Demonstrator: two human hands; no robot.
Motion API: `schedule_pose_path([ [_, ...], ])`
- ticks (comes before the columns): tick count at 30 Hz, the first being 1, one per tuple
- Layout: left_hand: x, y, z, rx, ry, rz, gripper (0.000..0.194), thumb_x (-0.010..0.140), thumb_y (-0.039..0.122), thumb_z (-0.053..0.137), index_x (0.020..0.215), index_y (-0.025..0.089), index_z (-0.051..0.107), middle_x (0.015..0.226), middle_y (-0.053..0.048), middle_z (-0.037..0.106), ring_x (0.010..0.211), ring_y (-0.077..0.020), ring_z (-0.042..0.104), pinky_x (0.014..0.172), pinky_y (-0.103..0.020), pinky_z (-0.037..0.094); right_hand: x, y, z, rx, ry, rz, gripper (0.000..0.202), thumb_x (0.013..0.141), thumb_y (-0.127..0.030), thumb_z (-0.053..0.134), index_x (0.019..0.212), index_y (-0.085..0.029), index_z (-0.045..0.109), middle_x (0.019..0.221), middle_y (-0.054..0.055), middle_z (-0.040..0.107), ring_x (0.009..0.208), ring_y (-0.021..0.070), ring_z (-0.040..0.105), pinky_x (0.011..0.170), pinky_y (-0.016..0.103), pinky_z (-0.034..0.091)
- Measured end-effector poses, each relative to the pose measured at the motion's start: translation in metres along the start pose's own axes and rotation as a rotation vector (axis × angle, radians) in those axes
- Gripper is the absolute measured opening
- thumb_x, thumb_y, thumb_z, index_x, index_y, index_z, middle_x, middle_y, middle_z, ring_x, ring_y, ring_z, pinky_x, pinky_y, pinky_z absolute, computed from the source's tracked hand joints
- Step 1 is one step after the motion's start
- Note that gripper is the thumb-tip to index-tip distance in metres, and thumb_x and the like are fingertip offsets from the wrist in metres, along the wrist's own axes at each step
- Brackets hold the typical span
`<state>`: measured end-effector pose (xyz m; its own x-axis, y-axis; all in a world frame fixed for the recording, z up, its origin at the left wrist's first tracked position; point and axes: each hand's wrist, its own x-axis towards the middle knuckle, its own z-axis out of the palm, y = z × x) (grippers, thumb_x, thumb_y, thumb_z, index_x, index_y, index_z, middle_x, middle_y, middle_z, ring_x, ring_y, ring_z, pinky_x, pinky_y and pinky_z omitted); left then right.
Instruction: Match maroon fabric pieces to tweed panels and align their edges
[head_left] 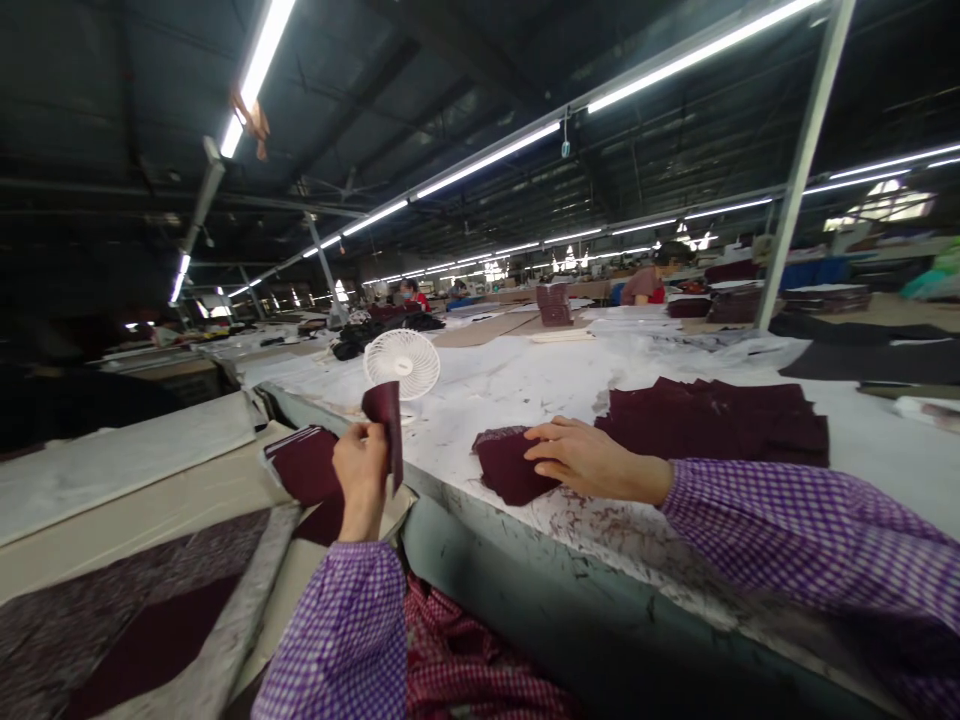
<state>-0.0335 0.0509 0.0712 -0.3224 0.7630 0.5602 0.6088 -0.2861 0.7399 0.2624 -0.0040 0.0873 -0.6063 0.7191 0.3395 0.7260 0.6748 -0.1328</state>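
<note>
Under the spread right hand (576, 456) lies maroon fabric (508, 468); the left hand (361, 466) pinches cloth (393, 425).

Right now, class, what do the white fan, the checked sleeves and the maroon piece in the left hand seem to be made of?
White fan: likely smooth plastic, from its thin ribs; painted metal is possible.
Checked sleeves: apparently matte woven cloth, gathered and wrinkled.
Maroon piece: probably dull fabric, since it curls; thin leather isn't ruled out.
</note>
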Motion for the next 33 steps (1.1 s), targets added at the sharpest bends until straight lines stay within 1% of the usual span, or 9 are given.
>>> schedule_pose_path([
  [4,-0.016,0.045,0.015,0.248,0.11,0.014,0.017,0.079,0.028,0.046,0.074,0.017,0.057,0.072,-0.008,0.062,0.074,-0.0236,0.058,0.063,-0.032,0.038,-0.003,-0.037,-0.018,0.68,-0.283,-0.014,0.037,0.092,-0.039,0.044,0.109,-0.016,0.067,0.103,0.009,0.069,0.091,0.0176,0.064,0.081,0.031,0.048],
  [8,-0.043,0.077,0.022,0.35,0.144,0.31,0.016,0.083,0.021,0.042,0.077,0.017,0.056,0.077,-0.006,0.06,0.072,-0.0183,0.056,0.063,-0.028,0.038,-0.007,-0.056,-0.016,1.249,-0.559,0.069,0.062,0.092,-0.059,0.029,0.123,-0.013,0.058,0.119,0.016,0.061,0.091,0.0179,0.064,0.081,0.033,0.048],
  [13,-0.084,0.079,0.016,0.236,-0.08,0.821,0.017,0.088,0.017,0.038,0.083,0.016,0.054,0.08,-0.006,0.058,0.074,-0.0162,0.053,0.067,-0.028,0.042,0.0,-0.042,-0.006,1.6,-0.346,0.4,0.082,0.086,-0.073,0.012,0.121,-0.013,0.055,0.115,0.017,0.061,0.093,0.0201,0.062,0.078,0.035,0.05],
  [18,-0.113,0.067,0.01,0.099,-0.384,1.084,0.015,0.086,0.015,0.045,0.087,0.017,0.06,0.09,-0.008,0.063,0.083,-0.0192,0.054,0.074,-0.034,0.045,0.0,-0.027,0.001,1.375,-0.074,0.485,0.036,0.077,-0.047,0.064,0.085,-0.012,0.062,0.079,0.004,0.065,0.069,0.0118,0.057,0.061,0.024,0.046],
  [20,-0.112,0.063,0.008,-0.041,-0.389,0.972,0.015,0.086,0.021,0.047,0.082,0.017,0.061,0.086,-0.007,0.064,0.083,-0.0193,0.056,0.077,-0.034,0.045,-0.004,-0.025,0.002,1.259,-0.019,0.448,0.026,0.07,-0.033,0.072,0.077,-0.012,0.061,0.073,0.001,0.063,0.064,0.0104,0.054,0.059,0.022,0.044],
  [24,-0.091,0.062,0.011,-0.213,-0.267,0.361,0.035,0.092,0.037,0.035,0.09,0.017,0.064,0.093,-0.009,0.067,0.09,-0.0204,0.058,0.083,-0.034,0.044,-0.011,-0.025,-0.001,1.199,-0.093,0.33,0.025,0.072,-0.029,0.069,0.09,-0.012,0.064,0.084,0.003,0.067,0.074,0.0135,0.058,0.066,0.026,0.046],
  [27,-0.071,0.071,0.021,-0.305,-0.503,0.048,0.053,0.091,0.05,0.03,0.097,0.015,0.068,0.097,-0.01,0.07,0.094,-0.0224,0.061,0.085,-0.033,0.044,-0.015,-0.027,-0.006,1.26,-0.161,0.294,0.031,0.074,-0.028,0.068,0.101,-0.013,0.063,0.093,0.005,0.067,0.083,0.0157,0.061,0.074,0.03,0.048],
  [30,-0.062,0.082,0.037,-0.351,-0.677,-0.008,0.054,0.086,0.055,0.038,0.081,0.013,0.072,0.081,-0.008,0.071,0.081,-0.0214,0.063,0.074,-0.028,0.046,-0.016,-0.029,-0.005,1.288,-0.175,0.324,0.031,0.073,-0.027,0.068,0.1,-0.012,0.063,0.092,0.005,0.068,0.086,0.0171,0.061,0.079,0.033,0.048],
  [33,-0.062,0.087,0.059,-0.327,-0.716,0.059,0.032,0.077,0.043,0.058,0.072,0.015,0.071,0.069,-0.004,0.068,0.065,-0.0162,0.059,0.06,-0.024,0.043,-0.014,-0.025,0.001,1.198,-0.13,0.391,0.029,0.073,-0.025,0.066,0.098,-0.012,0.061,0.09,0.005,0.068,0.083,0.0169,0.061,0.075,0.031,0.048],
])
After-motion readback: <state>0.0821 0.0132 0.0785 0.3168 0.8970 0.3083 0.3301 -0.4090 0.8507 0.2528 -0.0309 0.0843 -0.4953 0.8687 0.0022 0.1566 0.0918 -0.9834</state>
